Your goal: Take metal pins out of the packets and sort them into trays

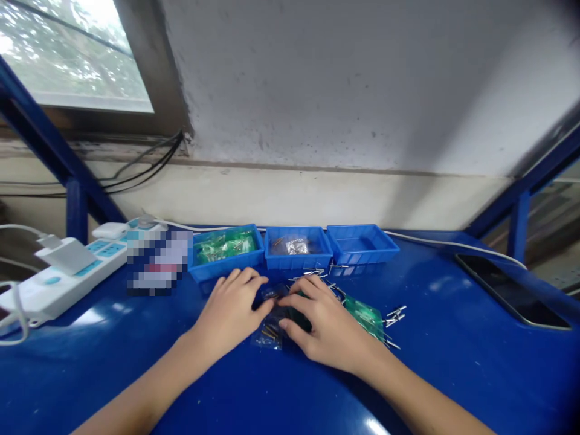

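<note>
Small clear plastic bags (267, 339) with brass-coloured, pin-like pieces lie on the blue table between my hands. My left hand (235, 305) is at their left side, palm down, its thumb and forefinger apart beside the plastic. From the right, my right hand (324, 320) reaches over them with bent, spread fingers. Its forefinger comes close to my left thumb; whether the fingertips touch the plastic is hard to make out. Behind and beside my right hand lie loose silver rivet-like pins (395, 315) and a green plastic bag (366, 317), partly hidden by the hand.
Three blue bins stand along the back: a left bin (226, 266) with green bags, a middle bin (299, 261) with clear bags, and a right bin (362, 258). A white power strip (49, 290) with chargers lies left, a dark phone (512, 290) right. A white cable runs behind.
</note>
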`<state>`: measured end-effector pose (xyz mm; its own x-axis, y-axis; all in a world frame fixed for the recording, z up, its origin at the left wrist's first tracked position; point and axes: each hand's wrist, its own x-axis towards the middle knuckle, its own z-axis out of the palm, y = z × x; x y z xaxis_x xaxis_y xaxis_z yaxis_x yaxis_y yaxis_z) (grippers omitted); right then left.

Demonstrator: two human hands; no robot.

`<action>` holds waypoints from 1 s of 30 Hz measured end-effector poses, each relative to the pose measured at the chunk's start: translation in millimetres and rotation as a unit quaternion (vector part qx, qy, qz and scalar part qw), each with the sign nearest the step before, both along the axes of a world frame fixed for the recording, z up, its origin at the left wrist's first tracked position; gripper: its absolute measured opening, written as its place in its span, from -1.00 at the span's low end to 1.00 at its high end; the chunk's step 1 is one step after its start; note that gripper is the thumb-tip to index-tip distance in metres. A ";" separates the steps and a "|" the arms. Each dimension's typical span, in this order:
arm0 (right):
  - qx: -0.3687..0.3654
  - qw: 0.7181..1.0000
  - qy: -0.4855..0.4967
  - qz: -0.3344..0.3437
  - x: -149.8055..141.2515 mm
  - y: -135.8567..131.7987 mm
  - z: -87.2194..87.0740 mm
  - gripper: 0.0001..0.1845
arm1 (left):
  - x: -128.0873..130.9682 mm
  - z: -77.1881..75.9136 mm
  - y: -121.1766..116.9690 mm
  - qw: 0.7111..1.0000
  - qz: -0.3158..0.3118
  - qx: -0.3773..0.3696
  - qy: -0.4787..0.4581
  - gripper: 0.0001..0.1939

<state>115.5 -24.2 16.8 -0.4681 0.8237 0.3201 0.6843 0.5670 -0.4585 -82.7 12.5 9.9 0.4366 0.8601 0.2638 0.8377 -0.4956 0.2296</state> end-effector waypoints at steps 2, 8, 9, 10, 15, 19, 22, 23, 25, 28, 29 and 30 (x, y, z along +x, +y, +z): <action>0.007 1.000 0.011 -0.010 -1.3 0.3 0.2 -0.77 | 3.9 -8.0 -0.9 0.999 0.025 -0.038 0.000 -0.76; -0.011 0.997 0.064 -0.047 -3.9 1.8 -0.9 -0.76 | -0.7 -9.3 -2.2 0.978 0.029 -0.150 -0.145 -0.93; -0.035 0.994 0.086 -0.057 -4.3 2.0 -1.4 -0.72 | -0.1 -8.3 -3.5 0.968 0.015 -0.170 -0.186 -0.92; -0.067 0.989 0.114 -0.067 -4.8 2.4 -1.8 -0.68 | 0.9 -7.3 -5.0 0.958 0.003 -0.182 -0.221 -0.91; -0.255 0.911 0.318 -0.067 -8.4 5.8 -4.2 -0.62 | 5.4 -3.7 -15.4 0.957 -0.038 -0.126 -0.259 -0.94; -0.280 0.868 0.406 -0.057 -13.0 7.7 -8.7 -0.69 | 5.0 -3.5 -21.2 0.961 -0.077 -0.077 -0.256 -0.97; -0.207 0.871 0.441 -0.061 -14.9 5.9 -10.1 -0.77 | 4.4 -2.7 -21.7 0.957 -0.065 -0.080 -0.270 -0.93; -0.174 0.878 0.439 -0.070 -14.8 4.6 -9.8 -0.72 | 4.2 -2.1 -21.4 0.953 -0.055 -0.100 -0.280 -0.93; -0.110 0.903 0.404 -0.090 -13.4 1.6 -8.3 -0.67 | 3.8 -0.7 -20.5 0.935 -0.037 -0.172 -0.307 -0.87; -0.021 0.939 0.327 -0.106 -10.3 -3.3 -5.8 -0.81 | 3.9 0.8 -19.1 0.883 -0.010 -0.280 -0.376 -0.66; 0.004 0.947 0.306 -0.097 -9.7 -4.7 -5.2 -0.86 | 4.1 0.8 -18.7 0.861 -0.001 -0.304 -0.407 -0.61; 0.029 0.954 0.289 -0.079 -9.5 -5.9 -4.8 -0.86 | 4.3 0.7 -18.3 0.839 0.007 -0.322 -0.438 -0.57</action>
